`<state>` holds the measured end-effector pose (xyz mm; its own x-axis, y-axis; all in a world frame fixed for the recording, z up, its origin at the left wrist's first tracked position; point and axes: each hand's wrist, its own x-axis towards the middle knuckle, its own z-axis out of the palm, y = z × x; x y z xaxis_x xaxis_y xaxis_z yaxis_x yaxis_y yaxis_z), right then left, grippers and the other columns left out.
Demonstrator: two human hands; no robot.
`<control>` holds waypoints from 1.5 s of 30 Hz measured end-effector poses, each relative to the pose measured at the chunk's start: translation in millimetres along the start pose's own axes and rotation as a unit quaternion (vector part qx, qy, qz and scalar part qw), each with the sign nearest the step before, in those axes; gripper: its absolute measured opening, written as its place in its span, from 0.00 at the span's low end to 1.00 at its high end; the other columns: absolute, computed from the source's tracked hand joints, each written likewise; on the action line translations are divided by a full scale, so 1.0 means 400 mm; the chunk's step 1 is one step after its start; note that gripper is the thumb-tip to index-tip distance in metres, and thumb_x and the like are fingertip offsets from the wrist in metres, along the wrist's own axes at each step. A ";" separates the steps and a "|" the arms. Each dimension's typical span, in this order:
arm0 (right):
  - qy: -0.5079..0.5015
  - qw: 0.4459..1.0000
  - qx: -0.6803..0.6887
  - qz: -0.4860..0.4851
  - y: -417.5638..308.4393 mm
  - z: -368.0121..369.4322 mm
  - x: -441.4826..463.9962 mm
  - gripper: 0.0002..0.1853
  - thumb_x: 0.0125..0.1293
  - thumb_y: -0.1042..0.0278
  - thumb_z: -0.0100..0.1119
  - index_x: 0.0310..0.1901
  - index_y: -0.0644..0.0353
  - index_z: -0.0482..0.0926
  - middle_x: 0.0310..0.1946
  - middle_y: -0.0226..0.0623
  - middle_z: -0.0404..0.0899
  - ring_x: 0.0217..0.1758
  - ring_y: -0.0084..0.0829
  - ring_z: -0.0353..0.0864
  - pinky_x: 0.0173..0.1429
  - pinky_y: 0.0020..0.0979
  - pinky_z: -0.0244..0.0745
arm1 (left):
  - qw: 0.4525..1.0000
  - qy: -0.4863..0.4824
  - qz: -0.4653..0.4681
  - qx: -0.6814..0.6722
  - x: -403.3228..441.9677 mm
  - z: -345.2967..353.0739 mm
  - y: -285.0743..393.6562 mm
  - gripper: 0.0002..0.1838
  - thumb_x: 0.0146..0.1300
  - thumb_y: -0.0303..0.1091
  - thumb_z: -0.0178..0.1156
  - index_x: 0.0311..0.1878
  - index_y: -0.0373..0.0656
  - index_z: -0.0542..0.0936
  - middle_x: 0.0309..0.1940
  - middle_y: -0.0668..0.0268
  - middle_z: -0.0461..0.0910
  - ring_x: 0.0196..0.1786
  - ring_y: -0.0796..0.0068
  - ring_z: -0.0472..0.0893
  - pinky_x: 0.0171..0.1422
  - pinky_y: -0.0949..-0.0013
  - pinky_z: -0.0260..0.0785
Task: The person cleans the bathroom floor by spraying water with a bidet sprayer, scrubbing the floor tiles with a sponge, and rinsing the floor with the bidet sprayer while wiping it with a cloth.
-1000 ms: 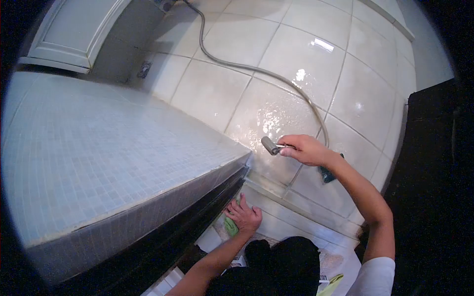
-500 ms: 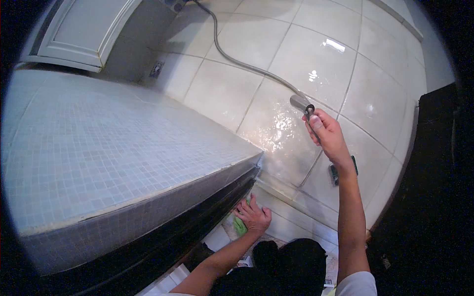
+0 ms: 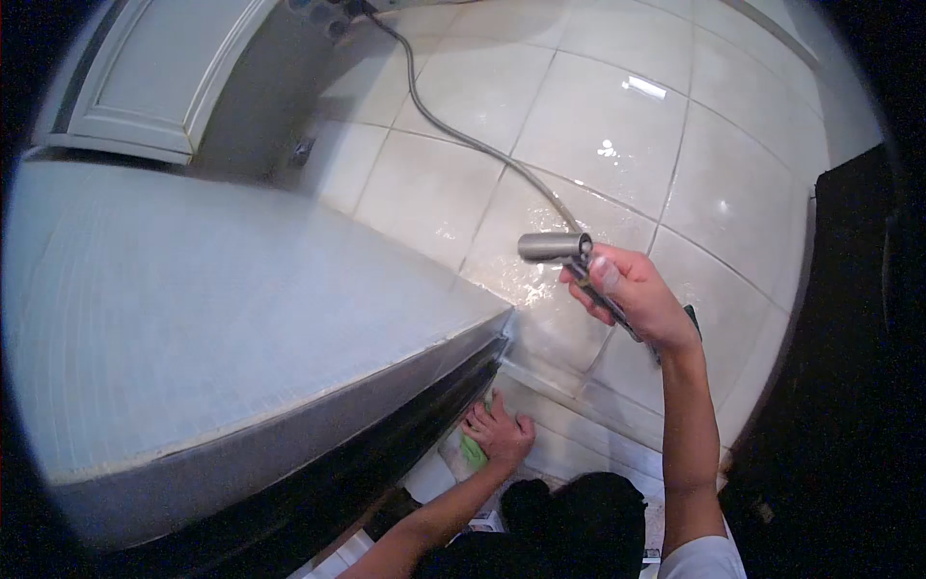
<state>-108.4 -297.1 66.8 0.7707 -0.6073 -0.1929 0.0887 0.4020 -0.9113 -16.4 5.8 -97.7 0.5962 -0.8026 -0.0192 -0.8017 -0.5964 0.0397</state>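
My right hand [image 3: 641, 294] is wrapped round the handle of a metal spray nozzle [image 3: 552, 246], held above the wet tiles. The nozzle's cylindrical head points left. A flexible hose [image 3: 463, 138] runs from it to the upper left. Lower down, my left hand [image 3: 502, 436] lies with fingers spread over a green cloth [image 3: 473, 451] at the low ledge, beside the dark base of the tiled block. Part of the cloth is hidden under the fingers.
Shiny wet pale tiles [image 3: 617, 135] cover the floor. A raised mosaic-tiled block [image 3: 251, 318] fills the left, with a white cabinet [image 3: 145, 82] behind it. A dark green object [image 3: 692, 321] lies partly hidden behind my right wrist. A dark panel [image 3: 834, 318] stands at right.
My right hand has moved slightly left and down, turning the nozzle so its head now points left. The hose has shifted with it. My left hand stays over the cloth.
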 end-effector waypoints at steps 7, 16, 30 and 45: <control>-0.022 0.997 0.059 -0.037 -0.056 0.053 0.001 0.24 0.69 0.48 0.43 0.40 0.65 0.75 0.19 0.24 0.66 0.18 0.13 0.60 0.22 0.17 0.56 | 1.000 -0.013 -0.002 0.022 0.009 -0.021 0.005 0.34 0.44 0.44 0.53 0.57 0.40 0.67 0.50 0.49 0.62 0.57 0.45 0.61 0.61 0.37 0.46; -0.082 0.989 0.077 -0.099 -0.104 0.074 -0.046 0.33 0.63 0.38 0.48 0.44 0.69 0.75 0.22 0.28 0.70 0.21 0.15 0.64 0.24 0.18 0.59 | 1.000 0.005 0.002 0.003 -0.004 0.000 -0.007 0.36 0.43 0.44 0.54 0.59 0.38 0.67 0.53 0.45 0.62 0.58 0.41 0.60 0.62 0.36 0.45; -0.129 0.979 0.087 -0.130 -0.205 0.096 -0.060 0.27 0.64 0.48 0.51 0.45 0.71 0.75 0.36 0.40 0.78 0.41 0.28 0.77 0.46 0.27 0.69 | 0.999 0.031 0.015 0.041 -0.010 -0.001 -0.003 0.33 0.45 0.46 0.54 0.57 0.41 0.68 0.47 0.50 0.63 0.50 0.48 0.63 0.57 0.39 0.50; 0.050 0.947 0.226 -0.225 -0.330 0.181 0.016 0.38 0.50 0.31 0.58 0.35 0.70 0.75 0.16 0.37 0.69 0.15 0.23 0.66 0.17 0.21 0.58 | 0.998 0.011 0.009 0.055 0.003 -0.028 0.018 0.33 0.49 0.48 0.52 0.59 0.42 0.68 0.50 0.48 0.64 0.51 0.48 0.63 0.56 0.41 0.51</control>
<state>-69.7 -304.3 212.0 0.5300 -0.8390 0.1234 0.6716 0.3264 -0.6651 -20.8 0.7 -86.2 0.5817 -0.8134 0.0015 -0.8113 -0.5804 -0.0711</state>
